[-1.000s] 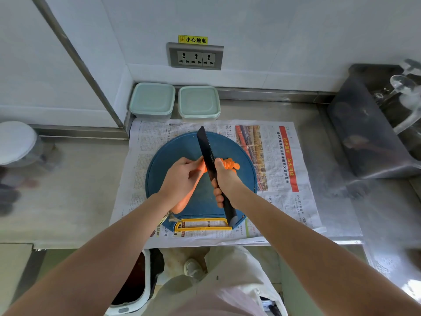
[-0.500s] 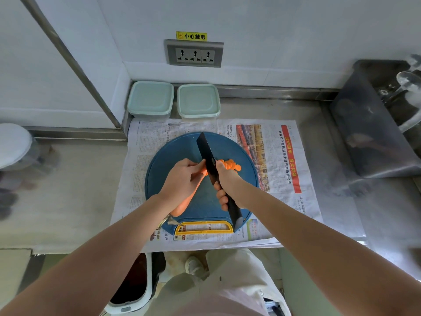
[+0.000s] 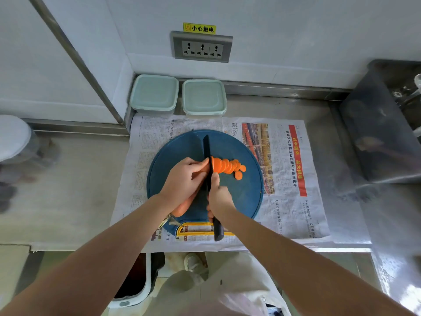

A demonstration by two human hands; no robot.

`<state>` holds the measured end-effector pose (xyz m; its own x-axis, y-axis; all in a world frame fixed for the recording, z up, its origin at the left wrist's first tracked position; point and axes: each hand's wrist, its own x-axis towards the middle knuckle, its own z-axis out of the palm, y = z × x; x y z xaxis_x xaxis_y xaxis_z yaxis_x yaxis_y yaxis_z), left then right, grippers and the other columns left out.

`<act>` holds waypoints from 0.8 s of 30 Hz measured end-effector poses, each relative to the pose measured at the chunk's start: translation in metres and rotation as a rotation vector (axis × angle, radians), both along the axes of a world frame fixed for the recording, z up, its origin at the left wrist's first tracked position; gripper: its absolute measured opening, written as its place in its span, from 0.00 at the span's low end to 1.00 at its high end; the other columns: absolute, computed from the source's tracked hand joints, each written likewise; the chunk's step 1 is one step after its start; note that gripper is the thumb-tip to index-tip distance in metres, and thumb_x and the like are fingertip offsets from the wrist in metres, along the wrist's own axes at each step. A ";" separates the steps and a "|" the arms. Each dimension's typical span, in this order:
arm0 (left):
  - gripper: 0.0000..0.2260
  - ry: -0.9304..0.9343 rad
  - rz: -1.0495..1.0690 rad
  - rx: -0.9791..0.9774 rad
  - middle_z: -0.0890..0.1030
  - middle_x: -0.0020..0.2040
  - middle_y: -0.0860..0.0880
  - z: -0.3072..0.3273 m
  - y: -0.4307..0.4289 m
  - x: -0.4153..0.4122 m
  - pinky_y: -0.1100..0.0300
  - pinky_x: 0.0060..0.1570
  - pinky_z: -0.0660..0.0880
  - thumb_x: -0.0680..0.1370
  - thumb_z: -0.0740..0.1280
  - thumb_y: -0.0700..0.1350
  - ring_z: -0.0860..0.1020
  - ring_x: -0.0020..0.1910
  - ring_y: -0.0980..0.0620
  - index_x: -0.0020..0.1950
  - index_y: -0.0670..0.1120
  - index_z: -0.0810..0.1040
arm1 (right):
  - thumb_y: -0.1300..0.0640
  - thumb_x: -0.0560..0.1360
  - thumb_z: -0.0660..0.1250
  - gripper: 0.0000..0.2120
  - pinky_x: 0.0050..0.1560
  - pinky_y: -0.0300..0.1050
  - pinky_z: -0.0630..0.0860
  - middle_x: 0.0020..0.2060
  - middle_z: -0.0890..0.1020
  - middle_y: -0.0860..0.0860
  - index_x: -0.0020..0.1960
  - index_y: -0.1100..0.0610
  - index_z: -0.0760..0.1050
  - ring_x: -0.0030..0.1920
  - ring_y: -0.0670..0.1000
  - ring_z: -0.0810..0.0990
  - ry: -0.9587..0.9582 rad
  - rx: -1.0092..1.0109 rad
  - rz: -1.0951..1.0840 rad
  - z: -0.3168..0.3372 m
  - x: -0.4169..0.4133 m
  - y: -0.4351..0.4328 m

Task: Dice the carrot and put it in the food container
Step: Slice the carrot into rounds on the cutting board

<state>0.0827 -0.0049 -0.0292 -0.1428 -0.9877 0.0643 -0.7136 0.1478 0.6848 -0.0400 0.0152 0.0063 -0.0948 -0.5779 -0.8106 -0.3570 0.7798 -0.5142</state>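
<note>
Nearest to us, below the worktop (image 3: pixel 79 179) edge, stands a white-rimmed bin (image 3: pixel 145 281). Above it our two forearms reach onto a round blue cutting board (image 3: pixel 243 197), whose yellow-edged grip slot faces us.

The carrot (image 3: pixel 183 207) lies on the board on a slant. Its thick stem end is near us and to the left, by the board's rim, and its long axis runs away from us and to the right. Our left hand (image 3: pixel 184 179) curls over the carrot's middle and presses it down, with the fingertips just beside the blade. Our right hand (image 3: pixel 219 199) is wrapped round the black handle of the knife (image 3: pixel 206 151), one finger lying forward along the blade. The blade points almost straight away from us and crosses the carrot at its cut end. Beyond the blade a row of round slices (image 3: pixel 227 166) leans together, with one slice lying flat, just apart.

The board rests on a spread newspaper (image 3: pixel 145 156). On its right page is a red band of yellow Chinese characters, too small for us to read surely. To the right, well apart, is a steel sink (image 3: pixel 387 124).

Farther back, two pale green food containers (image 3: pixel 155 94) with lids on sit side by side against the wall. Above them is a grey triple socket (image 3: pixel 202 47), and over it a yellow label (image 3: pixel 199 28) reads "小心触电".
</note>
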 end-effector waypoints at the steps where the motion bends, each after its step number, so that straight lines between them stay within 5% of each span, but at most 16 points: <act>1: 0.18 -0.001 0.008 -0.006 0.78 0.48 0.45 0.000 0.000 0.000 0.65 0.47 0.68 0.78 0.67 0.42 0.77 0.48 0.50 0.67 0.47 0.75 | 0.33 0.79 0.42 0.30 0.28 0.42 0.69 0.29 0.69 0.53 0.36 0.57 0.65 0.26 0.52 0.69 0.009 -0.007 -0.017 -0.001 0.003 0.001; 24: 0.14 -0.027 0.038 0.001 0.80 0.49 0.47 0.009 0.005 -0.001 0.61 0.44 0.74 0.80 0.64 0.47 0.78 0.46 0.51 0.66 0.52 0.77 | 0.32 0.77 0.50 0.30 0.26 0.40 0.65 0.23 0.67 0.51 0.33 0.56 0.65 0.21 0.49 0.63 -0.111 0.150 -0.005 0.053 -0.033 -0.017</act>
